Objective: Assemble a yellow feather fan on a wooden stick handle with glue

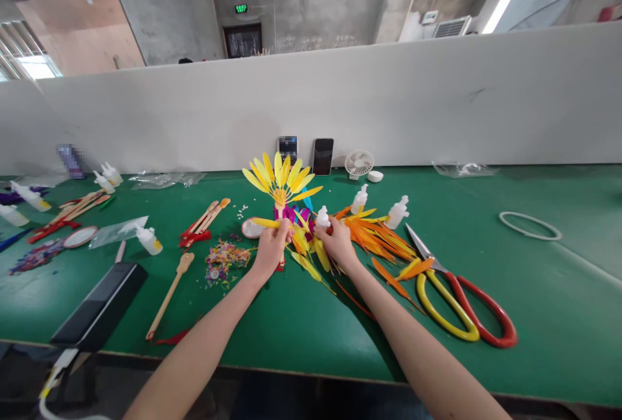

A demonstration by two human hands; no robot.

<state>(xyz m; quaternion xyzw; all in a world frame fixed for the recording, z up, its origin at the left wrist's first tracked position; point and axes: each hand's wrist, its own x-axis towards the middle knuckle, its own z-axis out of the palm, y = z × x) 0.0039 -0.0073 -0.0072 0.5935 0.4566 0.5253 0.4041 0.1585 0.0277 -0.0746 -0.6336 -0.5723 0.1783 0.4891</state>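
My left hand (273, 246) is closed in a pinch on a yellow feather (266, 222), which points left from the fingertips. My right hand (336, 242) has its fingers closed around a small white glue bottle (322, 216); its lower part is hidden. Just beyond my left hand, a fan of yellow feathers (279, 177) spreads from the top of a wooden stick (279, 209). Loose yellow feathers (307, 266) lie between and below my hands. A heap of orange feathers (381, 236) is to the right of my right hand, with purple feathers (288, 214) behind.
Large scissors (449, 287) lie slightly open at right, near a white ring (529, 225). Two more glue bottles (397, 212) stand beyond the orange feathers. Left are colourful scraps (226, 259), a wooden stick (170, 293) and a black box (100, 306). A phone (323, 156) leans on the partition.
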